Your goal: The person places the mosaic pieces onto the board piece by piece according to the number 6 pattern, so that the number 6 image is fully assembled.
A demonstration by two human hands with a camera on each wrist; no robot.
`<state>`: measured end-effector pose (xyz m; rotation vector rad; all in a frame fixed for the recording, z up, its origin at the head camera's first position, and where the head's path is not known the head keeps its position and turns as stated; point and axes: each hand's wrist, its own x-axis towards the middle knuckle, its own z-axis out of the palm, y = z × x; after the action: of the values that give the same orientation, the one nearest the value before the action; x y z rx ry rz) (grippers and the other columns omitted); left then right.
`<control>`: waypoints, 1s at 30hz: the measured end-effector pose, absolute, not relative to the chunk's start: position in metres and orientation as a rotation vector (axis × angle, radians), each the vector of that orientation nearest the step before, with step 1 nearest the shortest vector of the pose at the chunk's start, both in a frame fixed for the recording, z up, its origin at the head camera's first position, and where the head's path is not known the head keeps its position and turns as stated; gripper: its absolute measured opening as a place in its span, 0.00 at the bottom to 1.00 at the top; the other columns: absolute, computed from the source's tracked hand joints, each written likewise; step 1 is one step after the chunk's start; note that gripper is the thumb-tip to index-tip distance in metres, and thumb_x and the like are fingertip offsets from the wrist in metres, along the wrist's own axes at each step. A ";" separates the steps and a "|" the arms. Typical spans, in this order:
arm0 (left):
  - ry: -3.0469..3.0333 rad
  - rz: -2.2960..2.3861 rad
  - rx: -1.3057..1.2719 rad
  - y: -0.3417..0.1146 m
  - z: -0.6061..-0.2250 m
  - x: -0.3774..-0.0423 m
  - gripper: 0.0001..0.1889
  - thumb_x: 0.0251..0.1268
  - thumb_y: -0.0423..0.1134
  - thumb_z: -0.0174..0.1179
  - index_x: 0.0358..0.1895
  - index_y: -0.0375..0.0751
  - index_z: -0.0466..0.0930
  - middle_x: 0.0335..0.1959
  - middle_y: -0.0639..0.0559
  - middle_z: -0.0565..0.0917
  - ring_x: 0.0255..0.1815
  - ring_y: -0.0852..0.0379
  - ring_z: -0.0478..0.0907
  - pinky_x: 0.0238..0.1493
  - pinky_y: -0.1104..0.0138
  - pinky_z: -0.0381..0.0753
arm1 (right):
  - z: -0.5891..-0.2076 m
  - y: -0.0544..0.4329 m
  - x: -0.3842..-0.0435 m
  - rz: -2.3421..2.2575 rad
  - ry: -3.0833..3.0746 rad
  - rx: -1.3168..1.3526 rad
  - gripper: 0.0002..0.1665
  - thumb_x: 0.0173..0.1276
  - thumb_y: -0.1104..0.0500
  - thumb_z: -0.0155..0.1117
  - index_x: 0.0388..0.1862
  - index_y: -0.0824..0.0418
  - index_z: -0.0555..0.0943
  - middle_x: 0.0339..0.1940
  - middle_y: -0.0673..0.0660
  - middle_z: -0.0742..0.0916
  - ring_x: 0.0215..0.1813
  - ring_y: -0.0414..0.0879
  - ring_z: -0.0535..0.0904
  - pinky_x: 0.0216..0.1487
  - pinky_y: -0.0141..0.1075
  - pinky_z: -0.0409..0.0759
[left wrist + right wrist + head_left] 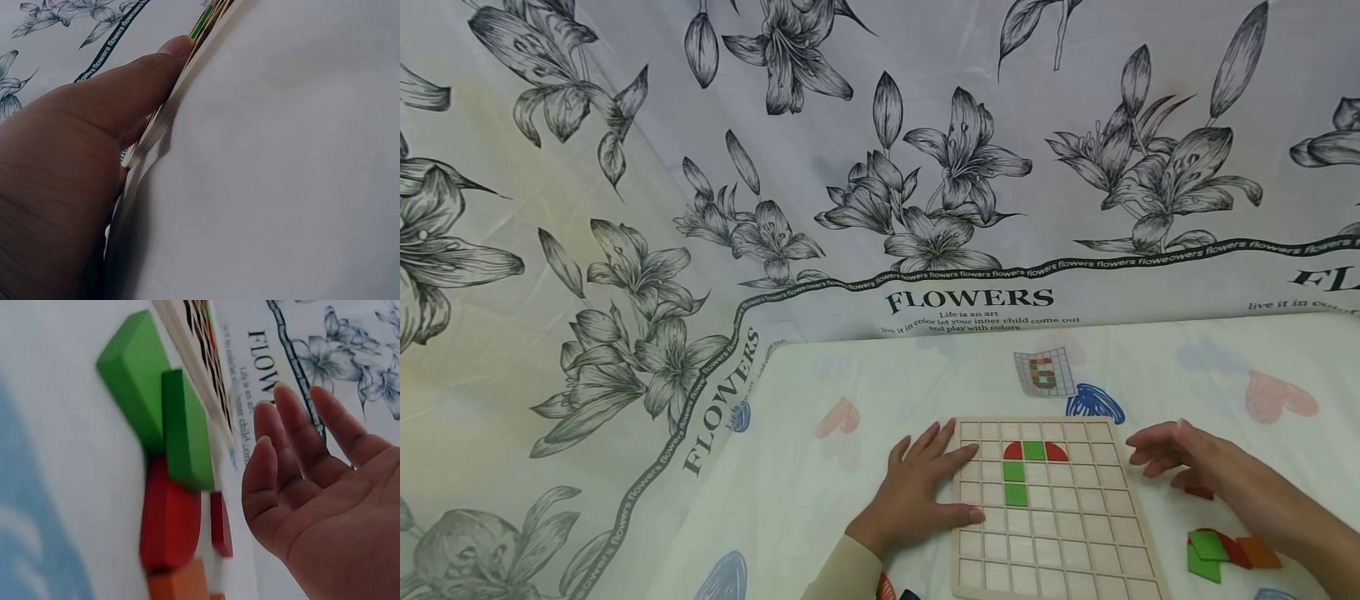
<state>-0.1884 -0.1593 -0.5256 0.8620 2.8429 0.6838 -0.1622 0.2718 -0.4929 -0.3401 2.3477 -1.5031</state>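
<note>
A wooden grid board [1090,527] lies on the table. Two red quarter-round pieces flank a green square [1033,451] near its top, and two more green squares stack downward below the left red piece [1012,452]. My left hand [913,493] rests along the board's left edge, fingers spread, with index finger and thumb over the rim. Just off the board's right side hovers my right hand [1202,462], fingers loosely bent and nothing in them. Below it, loose green blocks [187,434], a red block [169,519] and an orange block [180,581] sit in a pile.
A small printed pattern card [1045,372] lies beyond the board's far edge. A separate red piece [1199,492] is close under the right hand. At the bottom, an orange-red shape [886,587] shows beside the left sleeve. A flower-printed cloth [820,317] hangs behind the table.
</note>
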 end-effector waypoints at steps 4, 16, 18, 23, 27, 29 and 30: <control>2.845 0.685 0.869 -0.160 -0.526 -0.188 0.45 0.65 0.78 0.64 0.85 0.73 0.67 0.90 0.62 0.51 0.89 0.55 0.42 0.81 0.36 0.43 | -0.493 0.282 -0.159 -1.446 2.378 -0.279 0.40 0.94 0.44 0.25 0.77 0.72 0.72 0.63 0.60 0.85 0.54 0.38 0.83 0.50 0.34 0.84; 2.841 0.701 0.869 -0.161 -0.528 -0.190 0.46 0.64 0.79 0.64 0.85 0.73 0.67 0.90 0.63 0.50 0.89 0.57 0.42 0.81 0.36 0.42 | -0.506 0.308 -0.161 -1.359 2.458 -0.208 0.36 0.94 0.45 0.36 0.75 0.73 0.72 0.64 0.65 0.86 0.51 0.38 0.85 0.47 0.33 0.84; 2.840 0.700 0.871 -0.161 -0.528 -0.189 0.46 0.64 0.79 0.63 0.85 0.73 0.66 0.90 0.63 0.50 0.89 0.57 0.41 0.81 0.36 0.43 | -0.511 0.312 -0.159 -1.377 2.472 -0.226 0.32 0.94 0.48 0.40 0.74 0.73 0.74 0.62 0.63 0.88 0.51 0.36 0.85 0.47 0.31 0.84; 2.834 0.704 0.882 -0.161 -0.528 -0.190 0.45 0.65 0.79 0.63 0.85 0.73 0.66 0.90 0.62 0.50 0.89 0.56 0.42 0.81 0.36 0.43 | -0.526 0.323 -0.155 -1.426 2.486 -0.287 0.22 0.92 0.55 0.50 0.71 0.69 0.77 0.56 0.50 0.89 0.51 0.38 0.85 0.48 0.29 0.82; 2.833 0.701 0.888 -0.161 -0.528 -0.190 0.45 0.66 0.78 0.62 0.85 0.73 0.66 0.90 0.63 0.50 0.89 0.56 0.42 0.81 0.36 0.43 | -0.533 0.327 -0.154 -1.449 2.451 -0.360 0.20 0.89 0.59 0.56 0.71 0.68 0.78 0.57 0.47 0.89 0.52 0.40 0.86 0.48 0.30 0.83; 2.832 0.702 0.885 -0.161 -0.527 -0.190 0.45 0.66 0.78 0.62 0.85 0.72 0.66 0.90 0.63 0.50 0.89 0.57 0.41 0.81 0.37 0.42 | -0.535 0.329 -0.154 -1.439 2.445 -0.405 0.19 0.87 0.61 0.59 0.70 0.67 0.79 0.57 0.47 0.89 0.52 0.39 0.86 0.48 0.30 0.84; 2.831 0.704 0.884 -0.162 -0.527 -0.190 0.45 0.66 0.78 0.62 0.85 0.72 0.66 0.90 0.63 0.50 0.89 0.57 0.41 0.81 0.37 0.42 | -0.536 0.329 -0.154 -1.426 2.455 -0.429 0.18 0.86 0.61 0.60 0.69 0.66 0.80 0.57 0.47 0.89 0.53 0.38 0.85 0.48 0.29 0.83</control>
<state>-0.1897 -0.1617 -0.5269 0.8838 2.8306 0.7043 -0.1538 0.3293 -0.5356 -0.4292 2.4554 -1.4257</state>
